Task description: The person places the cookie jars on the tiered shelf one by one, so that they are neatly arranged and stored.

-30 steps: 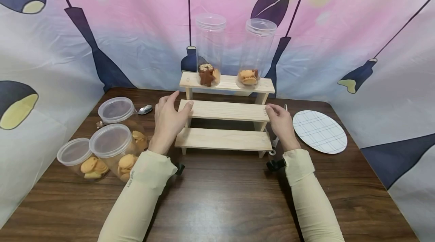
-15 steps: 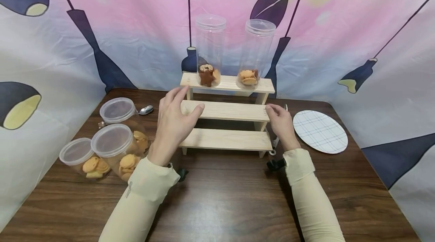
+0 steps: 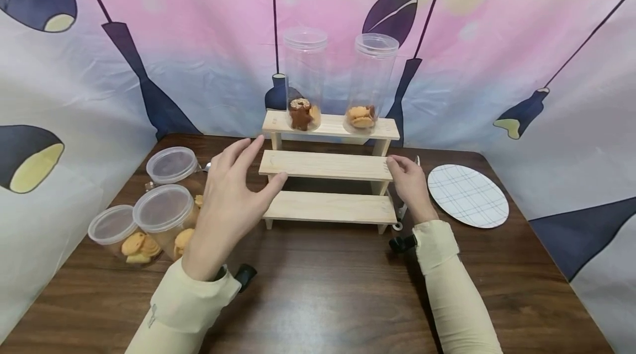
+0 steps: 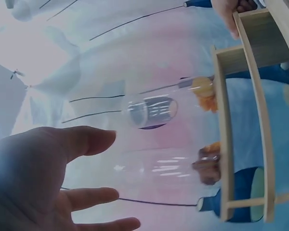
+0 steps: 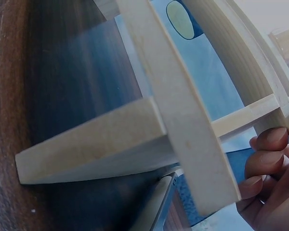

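Note:
A wooden three-step rack [image 3: 328, 207] stands on the table. Its top step bears two tall clear jars, the left one [image 3: 305, 78] with brown and tan cookies at its bottom, the right one [image 3: 370, 83] with tan cookies. My left hand [image 3: 231, 205] hovers in front of the rack's left end, fingers spread, holding nothing; the left wrist view shows the same hand [image 4: 43, 178] apart from the rack. At the right end of the middle step, my right hand [image 3: 411, 185] grips the board's edge, its fingers [image 5: 265, 161] curled beside the wood in the right wrist view.
Three lidded jars of cookies, one at the front [image 3: 164, 221], stand on the left of the table [image 3: 318, 299]. A spoon [image 3: 207, 167] lies partly hidden behind my left hand. To the right lies a white checked plate [image 3: 468, 196]; a metal utensil sits beside the rack's right side.
My left hand has come away from the rack's left end, first rightward over the middle step, then back left and nearer. My right hand has stayed at the middle step.

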`<state>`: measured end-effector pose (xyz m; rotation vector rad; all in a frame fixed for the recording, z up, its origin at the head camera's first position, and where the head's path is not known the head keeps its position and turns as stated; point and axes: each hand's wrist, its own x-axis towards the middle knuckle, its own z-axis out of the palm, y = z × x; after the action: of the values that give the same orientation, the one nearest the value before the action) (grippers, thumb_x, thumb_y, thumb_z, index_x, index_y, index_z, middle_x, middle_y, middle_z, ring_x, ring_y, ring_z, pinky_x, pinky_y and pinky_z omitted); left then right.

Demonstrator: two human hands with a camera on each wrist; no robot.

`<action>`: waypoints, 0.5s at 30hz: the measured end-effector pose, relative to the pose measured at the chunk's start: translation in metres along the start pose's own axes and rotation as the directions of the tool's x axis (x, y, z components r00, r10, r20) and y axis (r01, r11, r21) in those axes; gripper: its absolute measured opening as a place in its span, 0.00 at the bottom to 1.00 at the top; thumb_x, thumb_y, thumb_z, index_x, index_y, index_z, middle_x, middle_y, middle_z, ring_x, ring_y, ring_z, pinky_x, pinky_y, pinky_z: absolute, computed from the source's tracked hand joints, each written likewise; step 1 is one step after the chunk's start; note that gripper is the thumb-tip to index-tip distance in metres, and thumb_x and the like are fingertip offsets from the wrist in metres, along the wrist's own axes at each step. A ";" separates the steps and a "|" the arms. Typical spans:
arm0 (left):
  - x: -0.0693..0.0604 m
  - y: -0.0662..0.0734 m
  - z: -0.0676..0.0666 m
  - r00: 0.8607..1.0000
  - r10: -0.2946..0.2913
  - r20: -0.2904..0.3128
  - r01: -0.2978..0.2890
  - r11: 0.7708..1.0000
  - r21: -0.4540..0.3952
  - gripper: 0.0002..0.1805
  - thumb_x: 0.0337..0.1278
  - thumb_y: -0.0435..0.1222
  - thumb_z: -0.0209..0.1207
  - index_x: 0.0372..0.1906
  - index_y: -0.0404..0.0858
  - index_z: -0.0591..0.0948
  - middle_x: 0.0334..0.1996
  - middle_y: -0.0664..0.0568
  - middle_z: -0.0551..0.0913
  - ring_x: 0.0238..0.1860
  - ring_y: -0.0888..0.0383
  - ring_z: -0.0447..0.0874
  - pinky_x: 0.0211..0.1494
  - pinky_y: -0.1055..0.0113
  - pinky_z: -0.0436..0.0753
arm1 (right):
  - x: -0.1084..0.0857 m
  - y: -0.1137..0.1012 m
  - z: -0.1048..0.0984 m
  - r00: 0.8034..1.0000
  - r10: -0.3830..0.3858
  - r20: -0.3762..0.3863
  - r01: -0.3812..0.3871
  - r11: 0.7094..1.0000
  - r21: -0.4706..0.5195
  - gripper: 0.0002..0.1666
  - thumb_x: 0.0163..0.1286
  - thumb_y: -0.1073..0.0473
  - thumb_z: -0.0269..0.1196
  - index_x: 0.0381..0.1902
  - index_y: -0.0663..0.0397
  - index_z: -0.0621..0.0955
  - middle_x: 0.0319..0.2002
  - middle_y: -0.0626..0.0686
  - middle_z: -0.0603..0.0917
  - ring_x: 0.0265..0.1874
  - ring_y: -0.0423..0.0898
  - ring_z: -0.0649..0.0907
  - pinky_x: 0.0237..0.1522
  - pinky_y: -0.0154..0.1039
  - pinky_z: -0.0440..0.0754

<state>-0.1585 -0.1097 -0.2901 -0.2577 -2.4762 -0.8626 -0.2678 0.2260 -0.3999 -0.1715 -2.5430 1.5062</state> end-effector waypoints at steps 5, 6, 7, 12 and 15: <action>-0.009 -0.005 -0.016 0.999 -0.013 0.039 0.012 0.999 0.049 0.37 0.57 0.49 0.68 0.72 0.44 0.72 0.68 0.41 0.70 0.67 0.35 0.64 0.66 0.39 0.63 | 0.001 0.002 -0.001 1.000 -0.004 -0.013 0.004 1.000 -0.008 0.35 0.76 0.36 0.51 0.68 0.53 0.75 0.65 0.61 0.76 0.63 0.60 0.76 0.62 0.59 0.73; -0.011 -0.007 -0.019 0.999 -0.018 0.047 0.015 0.998 0.060 0.37 0.57 0.49 0.68 0.72 0.45 0.72 0.68 0.40 0.69 0.68 0.34 0.63 0.66 0.38 0.63 | 0.001 0.002 -0.002 1.000 -0.002 -0.015 0.002 1.000 -0.005 0.35 0.76 0.36 0.51 0.68 0.53 0.75 0.65 0.61 0.76 0.63 0.60 0.76 0.62 0.59 0.73; -0.012 -0.009 -0.023 0.999 -0.018 0.048 0.015 0.997 0.070 0.37 0.57 0.48 0.68 0.72 0.44 0.72 0.68 0.40 0.69 0.67 0.34 0.63 0.66 0.37 0.62 | 0.001 0.002 -0.002 1.000 -0.001 -0.016 0.001 1.000 -0.003 0.35 0.76 0.36 0.51 0.68 0.53 0.75 0.65 0.61 0.76 0.63 0.60 0.76 0.62 0.59 0.73; -0.020 -0.022 -0.039 0.999 0.038 0.006 -0.038 0.990 0.135 0.38 0.52 0.46 0.71 0.69 0.41 0.74 0.65 0.36 0.71 0.64 0.29 0.65 0.63 0.35 0.62 | 0.001 0.001 -0.001 1.000 -0.016 -0.016 0.016 1.000 0.004 0.35 0.76 0.36 0.51 0.68 0.54 0.75 0.65 0.61 0.76 0.62 0.60 0.77 0.61 0.59 0.74; -0.026 -0.031 -0.050 0.999 0.053 0.001 -0.052 0.979 0.198 0.39 0.50 0.46 0.72 0.69 0.41 0.74 0.65 0.34 0.71 0.61 0.27 0.67 0.59 0.32 0.64 | 0.000 0.002 0.001 1.000 -0.019 -0.015 0.019 1.000 0.003 0.35 0.76 0.36 0.51 0.68 0.54 0.75 0.64 0.61 0.77 0.62 0.60 0.77 0.61 0.59 0.74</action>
<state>-0.1263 -0.1652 -0.2864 -0.2496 -2.5173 -0.5889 -0.2683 0.2257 -0.4019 -0.1568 -2.5231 1.4960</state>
